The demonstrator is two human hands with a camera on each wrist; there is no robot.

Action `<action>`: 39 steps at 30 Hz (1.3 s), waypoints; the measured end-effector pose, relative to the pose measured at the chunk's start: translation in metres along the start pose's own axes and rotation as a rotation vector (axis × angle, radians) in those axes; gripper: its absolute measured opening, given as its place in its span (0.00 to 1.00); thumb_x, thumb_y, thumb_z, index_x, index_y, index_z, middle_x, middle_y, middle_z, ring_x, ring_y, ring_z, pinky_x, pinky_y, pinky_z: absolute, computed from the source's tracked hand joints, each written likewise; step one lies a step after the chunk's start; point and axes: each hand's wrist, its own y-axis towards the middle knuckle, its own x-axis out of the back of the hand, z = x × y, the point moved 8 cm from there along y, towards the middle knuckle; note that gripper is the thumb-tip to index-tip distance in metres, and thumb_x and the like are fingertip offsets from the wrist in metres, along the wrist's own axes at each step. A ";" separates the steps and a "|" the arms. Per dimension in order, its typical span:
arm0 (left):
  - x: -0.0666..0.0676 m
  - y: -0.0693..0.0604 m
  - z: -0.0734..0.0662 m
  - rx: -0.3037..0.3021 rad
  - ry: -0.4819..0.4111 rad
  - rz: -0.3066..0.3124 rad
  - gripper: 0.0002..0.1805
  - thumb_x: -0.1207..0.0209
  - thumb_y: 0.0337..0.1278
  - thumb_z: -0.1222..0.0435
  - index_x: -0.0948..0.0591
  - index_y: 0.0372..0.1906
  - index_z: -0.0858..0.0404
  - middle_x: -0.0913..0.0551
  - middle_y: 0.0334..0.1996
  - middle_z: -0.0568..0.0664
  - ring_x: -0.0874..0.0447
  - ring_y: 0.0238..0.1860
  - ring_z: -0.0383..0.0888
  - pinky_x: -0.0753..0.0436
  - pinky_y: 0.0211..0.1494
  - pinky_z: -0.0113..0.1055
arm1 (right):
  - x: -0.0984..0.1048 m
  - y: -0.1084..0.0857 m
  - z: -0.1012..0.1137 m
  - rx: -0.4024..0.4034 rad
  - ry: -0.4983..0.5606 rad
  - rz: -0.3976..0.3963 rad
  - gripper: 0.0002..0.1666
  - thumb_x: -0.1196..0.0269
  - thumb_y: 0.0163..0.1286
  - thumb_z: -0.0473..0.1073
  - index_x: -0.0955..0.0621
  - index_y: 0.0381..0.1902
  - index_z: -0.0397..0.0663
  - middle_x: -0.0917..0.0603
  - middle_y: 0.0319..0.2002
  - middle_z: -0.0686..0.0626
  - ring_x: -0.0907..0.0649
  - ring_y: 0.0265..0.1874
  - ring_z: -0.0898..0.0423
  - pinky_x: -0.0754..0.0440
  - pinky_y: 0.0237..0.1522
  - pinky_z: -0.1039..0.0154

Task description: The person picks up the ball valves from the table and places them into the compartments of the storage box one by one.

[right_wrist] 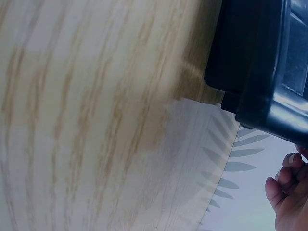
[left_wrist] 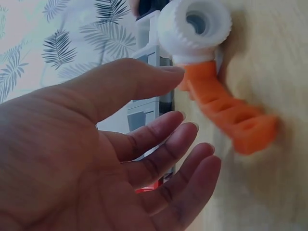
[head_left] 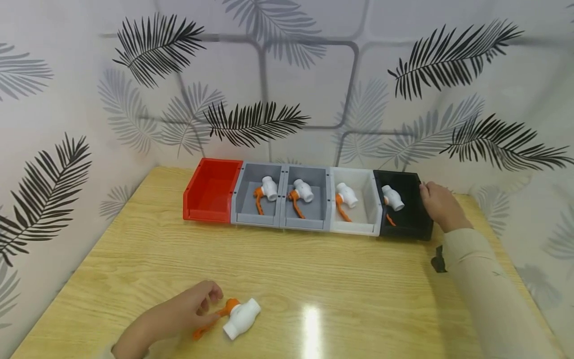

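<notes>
A white PVC ball valve (head_left: 242, 319) with an orange handle (left_wrist: 211, 94) lies on the table at the front left. My left hand (head_left: 184, 310) is right beside it, thumb at the handle and the other fingers loosely spread; whether the thumb touches is unclear. At the far right, my right hand (head_left: 441, 205) grips the outer side wall of the black bin (head_left: 414, 214), partly out of sight in the right wrist view. Inside that bin is another white ball valve (head_left: 393, 198), its orange handle partly hidden.
Joined to the black bin in a row are a white bin (head_left: 365, 219), two grey bins (head_left: 256, 219) and a red bin (head_left: 208, 214). The white and grey bins each hold one ball valve. A patterned wall stands behind. A small black piece (head_left: 439, 260) lies by the right sleeve.
</notes>
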 end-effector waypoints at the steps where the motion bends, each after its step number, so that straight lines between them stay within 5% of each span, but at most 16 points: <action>1: -0.002 -0.001 0.001 -0.001 -0.005 0.000 0.19 0.39 0.56 0.60 0.30 0.47 0.65 0.28 0.38 0.51 0.31 0.39 0.48 0.27 0.39 0.33 | 0.000 0.000 0.000 0.003 0.001 -0.001 0.27 0.68 0.76 0.51 0.33 0.31 0.35 0.30 0.25 0.38 0.27 0.26 0.40 0.35 0.30 0.47; 27: -0.017 -0.001 0.011 -0.017 0.098 -0.212 0.08 0.40 0.54 0.68 0.28 0.34 0.60 0.31 0.25 0.44 0.33 0.26 0.36 0.30 0.28 0.30 | -0.001 -0.001 0.003 -0.006 -0.001 0.009 0.27 0.67 0.76 0.50 0.32 0.33 0.32 0.28 0.28 0.35 0.26 0.29 0.37 0.34 0.32 0.45; 39: -0.018 -0.001 0.012 0.009 0.110 -0.223 0.08 0.40 0.52 0.70 0.27 0.34 0.60 0.30 0.25 0.44 0.33 0.26 0.36 0.30 0.27 0.30 | 0.001 -0.001 0.002 -0.017 0.005 0.012 0.28 0.68 0.76 0.51 0.32 0.34 0.32 0.28 0.29 0.35 0.26 0.30 0.38 0.34 0.32 0.45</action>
